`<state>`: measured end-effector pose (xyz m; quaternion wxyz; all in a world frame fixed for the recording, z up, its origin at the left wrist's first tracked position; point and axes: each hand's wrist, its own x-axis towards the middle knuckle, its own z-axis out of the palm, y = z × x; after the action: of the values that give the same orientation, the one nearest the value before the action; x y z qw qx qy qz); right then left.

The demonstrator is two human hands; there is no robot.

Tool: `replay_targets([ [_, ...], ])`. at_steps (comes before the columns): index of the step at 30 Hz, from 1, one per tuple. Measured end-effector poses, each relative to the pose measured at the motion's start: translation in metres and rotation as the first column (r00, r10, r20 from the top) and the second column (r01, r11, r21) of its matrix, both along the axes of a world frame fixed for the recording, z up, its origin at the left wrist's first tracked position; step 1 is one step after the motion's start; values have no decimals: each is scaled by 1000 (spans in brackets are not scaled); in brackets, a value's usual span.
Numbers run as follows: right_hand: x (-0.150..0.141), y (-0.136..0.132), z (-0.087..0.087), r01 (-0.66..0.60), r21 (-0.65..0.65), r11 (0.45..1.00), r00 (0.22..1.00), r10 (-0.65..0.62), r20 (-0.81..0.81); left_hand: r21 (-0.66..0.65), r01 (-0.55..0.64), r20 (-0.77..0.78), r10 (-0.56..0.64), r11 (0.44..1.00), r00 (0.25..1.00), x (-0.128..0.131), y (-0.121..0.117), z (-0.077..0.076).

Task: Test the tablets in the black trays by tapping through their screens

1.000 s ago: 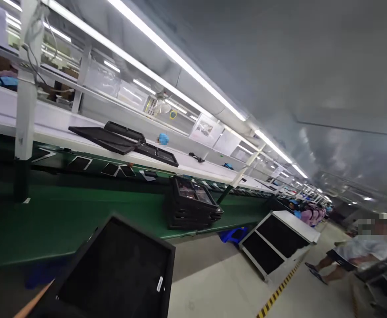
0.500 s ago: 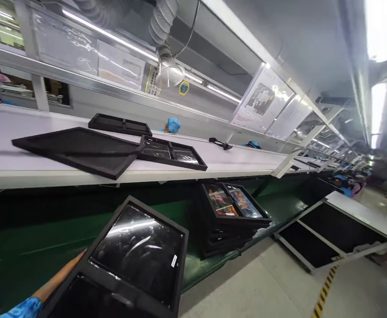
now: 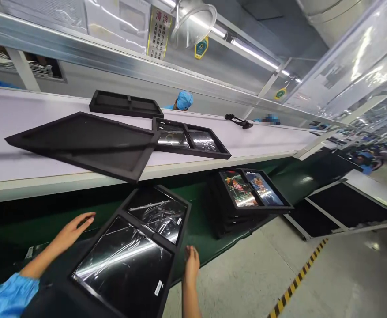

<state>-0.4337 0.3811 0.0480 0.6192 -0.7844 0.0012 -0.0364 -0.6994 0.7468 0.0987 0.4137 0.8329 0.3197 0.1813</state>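
Note:
A black two-pocket tray (image 3: 176, 223) with film-wrapped dark panels lies on the green belt (image 3: 200, 229) in front of me. My left hand (image 3: 70, 234) hovers open, fingers stretched, just left of that tray. My right hand (image 3: 191, 264) rests against the tray's right edge, fingers together and pointing up, holding nothing that I can see. A stack of black trays (image 3: 246, 198) with two lit colourful screens on top sits further right on the belt.
Above the belt runs a white shelf (image 3: 21, 163) carrying a tilted empty black tray (image 3: 80, 143), another tray (image 3: 189, 141) with panels and a flat one (image 3: 125, 104) behind. A person in a blue cap (image 3: 184, 100) works beyond it. Black-and-white rack (image 3: 355, 207) stands on the floor right.
The view swung down and left. Both my hands came into sight beside the near tray, and its second pocket now shows.

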Motion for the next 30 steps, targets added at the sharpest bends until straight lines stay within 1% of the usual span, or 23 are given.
replay_targets([
  [1,3,3,11,7,-4,1000,1000,-7,15,101,0,28,-3,995,1000,-8,-3,3],
  [2,7,9,24,-4,-12,1000,999,5,48,208,39,44,-49,977,998,-12,-8,6],
  [3,11,20,39,-35,-26,999,994,37,102,314,111,35,-128,943,991,-10,-15,10],
  [4,13,35,55,-103,-63,993,981,112,161,400,203,-2,-221,894,975,-4,-22,14],
  [5,14,52,68,-192,-126,973,953,216,213,470,289,-48,-303,834,952,5,-29,17],
  [6,14,72,80,-279,-209,937,907,329,263,524,353,-90,-361,775,928,16,-35,19],
  [7,14,92,88,-346,-306,887,850,434,299,567,391,-122,-395,725,910,27,-40,21],
  [8,12,112,94,-389,-400,830,795,521,309,598,409,-142,-411,689,900,38,-43,21],
  [10,11,146,96,-413,-564,716,718,636,283,636,414,-158,-415,651,896,55,-46,20],
  [12,14,171,92,-397,-678,619,687,690,227,653,401,-163,-397,643,903,63,-48,18],
  [14,20,188,87,-380,-749,544,676,716,177,664,375,-163,-365,647,917,65,-50,17],
  [16,31,202,85,-373,-789,488,660,737,145,672,354,-157,-342,651,927,65,-53,15],
  [19,47,223,84,-368,-822,434,624,771,128,658,349,-137,-350,667,927,63,-53,12],
  [22,59,242,84,-361,-832,420,615,778,126,620,363,-133,-363,696,922,61,-50,9],
  [25,64,252,80,-360,-814,456,635,759,144,591,367,-130,-364,718,922,61,-48,7],
  [27,66,253,77,-362,-796,484,638,752,167,575,371,-131,-366,729,921,62,-47,6],
  [30,66,250,71,-370,-778,508,630,752,192,546,386,-141,-373,744,917,63,-47,4],
])
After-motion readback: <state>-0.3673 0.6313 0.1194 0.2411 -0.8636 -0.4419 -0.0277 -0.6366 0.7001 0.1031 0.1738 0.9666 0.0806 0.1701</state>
